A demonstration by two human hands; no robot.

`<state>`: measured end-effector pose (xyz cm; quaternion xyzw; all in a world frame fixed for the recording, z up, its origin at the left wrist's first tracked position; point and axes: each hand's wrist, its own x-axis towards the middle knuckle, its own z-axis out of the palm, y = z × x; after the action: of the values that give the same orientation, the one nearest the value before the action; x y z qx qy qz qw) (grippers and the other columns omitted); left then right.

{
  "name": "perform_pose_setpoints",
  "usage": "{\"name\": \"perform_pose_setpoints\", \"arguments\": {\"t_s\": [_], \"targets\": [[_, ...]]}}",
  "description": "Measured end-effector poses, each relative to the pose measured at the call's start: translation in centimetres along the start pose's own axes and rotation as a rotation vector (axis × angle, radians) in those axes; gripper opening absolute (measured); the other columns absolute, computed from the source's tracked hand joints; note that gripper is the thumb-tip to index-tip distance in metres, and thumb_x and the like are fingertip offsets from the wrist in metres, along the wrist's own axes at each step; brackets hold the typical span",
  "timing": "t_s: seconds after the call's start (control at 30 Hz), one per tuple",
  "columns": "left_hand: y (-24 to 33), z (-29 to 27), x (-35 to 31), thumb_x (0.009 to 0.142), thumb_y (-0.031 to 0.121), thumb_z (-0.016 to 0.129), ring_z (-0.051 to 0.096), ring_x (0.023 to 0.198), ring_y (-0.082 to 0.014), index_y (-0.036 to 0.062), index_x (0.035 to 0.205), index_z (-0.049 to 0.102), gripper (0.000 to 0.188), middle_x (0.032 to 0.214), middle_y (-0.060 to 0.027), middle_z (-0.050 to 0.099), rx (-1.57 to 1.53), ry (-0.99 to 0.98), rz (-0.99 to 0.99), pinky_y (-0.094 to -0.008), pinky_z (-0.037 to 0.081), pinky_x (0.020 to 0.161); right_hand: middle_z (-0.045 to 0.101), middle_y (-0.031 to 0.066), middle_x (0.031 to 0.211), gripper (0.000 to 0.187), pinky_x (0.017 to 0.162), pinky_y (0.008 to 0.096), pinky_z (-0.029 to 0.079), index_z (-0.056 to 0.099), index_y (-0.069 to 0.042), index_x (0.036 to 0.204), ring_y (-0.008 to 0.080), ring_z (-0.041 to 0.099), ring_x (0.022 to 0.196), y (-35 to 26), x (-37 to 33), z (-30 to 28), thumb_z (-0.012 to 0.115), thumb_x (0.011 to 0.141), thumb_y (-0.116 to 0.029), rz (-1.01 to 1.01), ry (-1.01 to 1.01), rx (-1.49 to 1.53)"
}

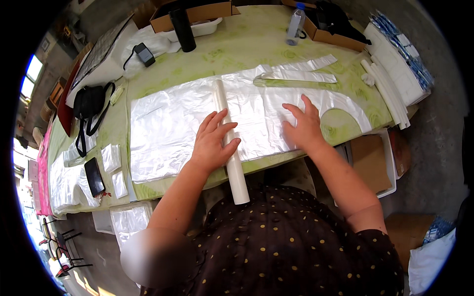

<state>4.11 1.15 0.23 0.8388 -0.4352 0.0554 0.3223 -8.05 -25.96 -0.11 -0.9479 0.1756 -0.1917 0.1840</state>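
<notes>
A thin, shiny white plastic apron (168,123) lies spread across the table, its long straps toward the far right and a curved cutout at its right end. Across it rests a smooth white tube (235,175), whose near end sticks out past the table edge toward me. My left hand (213,140) lies on the tube with fingers stretched and thumb out, not wrapped round it. My right hand (303,123) is over the apron, right of the tube, with its fingers apart and nothing in them. Whether its fingertips touch the plastic I cannot tell.
A black phone (94,177), folded white plastic pieces (111,158) and a black bag (89,102) lie at the left. A black flask (182,30) and a water bottle (295,24) stand at the back. White rolls (387,91) line the right edge.
</notes>
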Motion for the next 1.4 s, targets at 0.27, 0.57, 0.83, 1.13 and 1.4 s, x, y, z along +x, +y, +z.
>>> {"name": "perform_pose_setpoints", "arguments": {"t_s": [0.27, 0.57, 0.83, 1.13, 1.4], "targets": [[-0.6, 0.2, -0.6, 0.084, 0.022, 0.076, 0.043, 0.144, -0.0399, 0.0097, 0.122, 0.072, 0.040, 0.155, -0.0171, 0.048, -0.128, 0.046, -0.017, -0.0456, 0.038, 0.117, 0.047, 0.0116, 0.155, 0.057, 0.114, 0.0483, 0.038, 0.063, -0.015, 0.139, 0.0350, 0.042, 0.139, -1.1, 7.4, 1.2, 0.068, 0.085, -0.032, 0.100, -0.401, -0.212], [-2.9, 1.7, -1.6, 0.079, 0.004, 0.072, 0.050, 0.128, -0.0396, 0.0082, 0.105, 0.048, 0.035, 0.137, -0.0211, 0.052, -0.401, 0.388, -0.023, -0.0447, 0.040, 0.110, 0.058, 0.0162, 0.140, 0.057, 0.115, 0.0455, 0.038, 0.059, -0.002, 0.136, 0.0345, 0.051, 0.132, -12.0, 2.6, 1.7, 0.069, 0.081, -0.013, -0.737, -0.129, 0.506], [-0.3, -3.6, -1.2, 0.092, 0.009, 0.055, 0.047, 0.136, -0.0327, 0.0029, 0.129, 0.061, 0.038, 0.140, -0.0168, 0.057, -0.696, 0.369, 0.149, -0.0448, 0.034, 0.116, 0.062, 0.0119, 0.130, 0.047, 0.112, 0.0514, 0.038, 0.065, -0.006, 0.127, 0.0303, 0.053, 0.130, -14.0, -0.6, 4.8, 0.070, 0.081, -0.013, -0.750, -0.344, 0.312], [-4.4, -4.7, -2.7, 0.102, 0.030, 0.056, 0.047, 0.140, -0.0362, 0.0083, 0.115, 0.072, 0.030, 0.128, -0.0106, 0.068, -0.270, -0.090, 0.092, -0.0491, 0.031, 0.118, 0.065, 0.0137, 0.115, 0.023, 0.100, 0.0490, 0.049, 0.069, -0.005, 0.099, 0.0406, 0.059, 0.116, -11.3, -4.4, 3.3, 0.072, 0.076, -0.001, -0.737, -0.034, 0.607], [-3.8, -5.9, -3.5, 0.098, 0.024, 0.058, 0.044, 0.143, -0.0371, 0.0074, 0.118, 0.071, 0.029, 0.139, -0.0126, 0.064, -0.445, 0.068, 0.112, -0.0493, 0.032, 0.120, 0.066, 0.0120, 0.117, 0.017, 0.108, 0.0491, 0.044, 0.071, -0.007, 0.095, 0.0372, 0.058, 0.119, -16.4, -5.1, 4.2, 0.074, 0.079, -0.006, -0.905, -0.246, 0.593]]}}
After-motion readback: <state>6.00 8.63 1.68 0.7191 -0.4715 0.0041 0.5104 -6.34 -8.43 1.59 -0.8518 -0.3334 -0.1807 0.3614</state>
